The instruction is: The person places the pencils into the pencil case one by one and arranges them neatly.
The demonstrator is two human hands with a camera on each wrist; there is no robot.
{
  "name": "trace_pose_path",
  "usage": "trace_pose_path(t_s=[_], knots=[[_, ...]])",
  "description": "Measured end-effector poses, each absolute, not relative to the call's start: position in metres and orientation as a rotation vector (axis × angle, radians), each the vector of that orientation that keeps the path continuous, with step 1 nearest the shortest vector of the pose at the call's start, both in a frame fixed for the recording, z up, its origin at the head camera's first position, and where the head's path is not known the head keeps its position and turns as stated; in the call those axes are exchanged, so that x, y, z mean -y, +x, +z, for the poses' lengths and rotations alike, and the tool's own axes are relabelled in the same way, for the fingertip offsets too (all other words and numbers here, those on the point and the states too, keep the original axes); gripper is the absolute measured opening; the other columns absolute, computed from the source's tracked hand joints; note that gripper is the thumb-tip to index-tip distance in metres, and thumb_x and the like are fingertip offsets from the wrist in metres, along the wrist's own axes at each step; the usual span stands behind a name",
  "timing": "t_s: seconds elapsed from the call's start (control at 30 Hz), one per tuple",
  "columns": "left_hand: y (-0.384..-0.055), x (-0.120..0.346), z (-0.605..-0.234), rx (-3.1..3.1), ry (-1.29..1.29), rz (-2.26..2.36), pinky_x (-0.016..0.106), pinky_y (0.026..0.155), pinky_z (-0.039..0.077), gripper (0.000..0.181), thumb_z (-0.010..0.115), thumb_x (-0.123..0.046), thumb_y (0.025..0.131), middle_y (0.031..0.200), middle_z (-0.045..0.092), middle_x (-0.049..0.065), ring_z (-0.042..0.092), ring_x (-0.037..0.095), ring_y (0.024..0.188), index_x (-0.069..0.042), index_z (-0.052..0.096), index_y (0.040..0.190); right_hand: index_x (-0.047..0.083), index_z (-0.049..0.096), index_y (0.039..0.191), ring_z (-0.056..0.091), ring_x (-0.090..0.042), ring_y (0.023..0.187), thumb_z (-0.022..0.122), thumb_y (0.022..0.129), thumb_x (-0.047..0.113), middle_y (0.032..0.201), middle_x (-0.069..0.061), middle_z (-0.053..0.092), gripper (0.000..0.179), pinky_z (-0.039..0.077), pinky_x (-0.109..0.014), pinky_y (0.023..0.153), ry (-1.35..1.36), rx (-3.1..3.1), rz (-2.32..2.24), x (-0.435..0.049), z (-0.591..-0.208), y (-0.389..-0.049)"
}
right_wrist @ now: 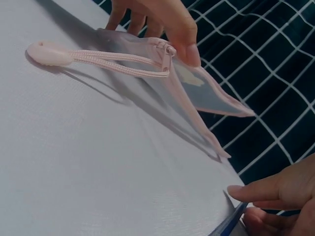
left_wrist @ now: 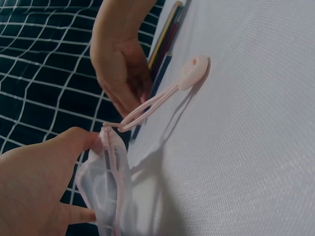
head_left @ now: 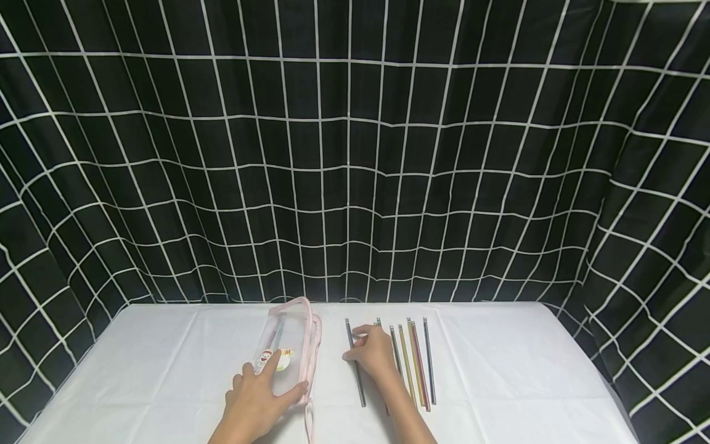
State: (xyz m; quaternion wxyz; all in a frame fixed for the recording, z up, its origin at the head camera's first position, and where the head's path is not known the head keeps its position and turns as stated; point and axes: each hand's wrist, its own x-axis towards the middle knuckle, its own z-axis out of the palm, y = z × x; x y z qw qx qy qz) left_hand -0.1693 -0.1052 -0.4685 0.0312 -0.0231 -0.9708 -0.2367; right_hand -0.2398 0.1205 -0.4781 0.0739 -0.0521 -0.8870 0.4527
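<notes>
A clear pencil case (head_left: 296,361) with pink trim, a cartoon sticker and a pink zipper cord lies left of centre in the head view. Slim pencils show through its plastic. My left hand (head_left: 252,394) grips its near end, the thumb at the zipper edge and the fingers spread over the top. Right of the case, my right hand (head_left: 374,357) pinches a dark pencil (head_left: 359,385) between thumb and fingers, seen also as a blue pencil (right_wrist: 230,221) in the right wrist view. The hand and forearm partly hide pencils beneath them.
Beside the right hand, several pencils lie roughly side by side, among them a gold pencil (head_left: 407,364), a red pencil (head_left: 420,367) and a dark pencil (head_left: 429,364). A white cloth (head_left: 516,376) covers the table. Behind it hangs a black curtain (head_left: 366,148) with white grid lines.
</notes>
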Motion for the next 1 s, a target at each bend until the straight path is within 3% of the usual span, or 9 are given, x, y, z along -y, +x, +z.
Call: trace_pose_path(t_s=[0.3, 1.0], knots=[[-0.1701, 0.1049, -0.4678, 2.996, -0.069, -0.733, 0.069, 0.080, 0.051, 0.089, 0.072, -0.068, 0.086, 0.114, 0.057, 0.034, 0.061, 0.050, 0.102, -0.009, 0.057, 0.150, -0.007, 0.075, 0.112, 0.056, -0.014, 0.063, 0.093, 0.069, 0.004, 0.072, -0.004, 0.063, 0.048, 0.049, -0.026, 0.057, -0.138, 2.698, 1.281, -0.1219, -0.4791, -0.2400], [-0.1700, 0.1053, -0.4675, 3.003, -0.057, -0.747, 0.069, 0.080, 0.050, 0.088, 0.072, -0.068, 0.086, 0.114, 0.056, 0.033, 0.059, 0.050, 0.103, -0.008, 0.057, 0.149, -0.011, 0.073, 0.113, 0.068, -0.019, 0.067, 0.083, 0.078, 0.000, 0.077, -0.011, 0.071, 0.038, 0.060, -0.036, 0.065, -0.118, 2.727, 1.332, -0.1249, -0.4727, -0.2387]])
